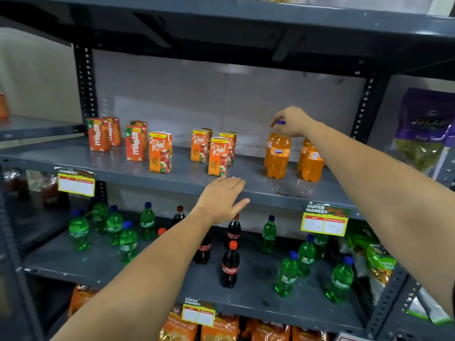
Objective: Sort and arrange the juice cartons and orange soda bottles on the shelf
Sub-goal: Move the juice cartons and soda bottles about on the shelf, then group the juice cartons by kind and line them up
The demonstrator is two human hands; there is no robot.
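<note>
On the grey shelf [118,168], the far left holds four red-orange Maaza cartons [99,134] in a loose cluster, with one of them set forward and close beside a lone Real apple carton [160,152] that stands apart from its kind. Further along, the main group of Real cartons [218,156] sits in a staggered bunch, front one nearest the shelf edge. The left hand [220,199] hovers just below that front carton, palm down and fingers spread flat over the shelf lip, grasping nothing. To the right stand the orange soda bottles [279,156], four as far as can be told, in two front-and-back pairs with a gap between the pairs. The right hand [293,121] reaches over the left pair, fingertips pinched on the blue cap of what appears to be the rear bottle; the forearm crosses in front of the right pair and hides their caps. The step in hand looks to be positioning the soda bottles, with the juice cartons only roughly grouped. The next move likely calls for lifting or sliding the capped bottle clear of its neighbour without tipping the one touching it in front, then closing the gap between pairs. The stray Real carton on the left would still need to join its group.
</note>
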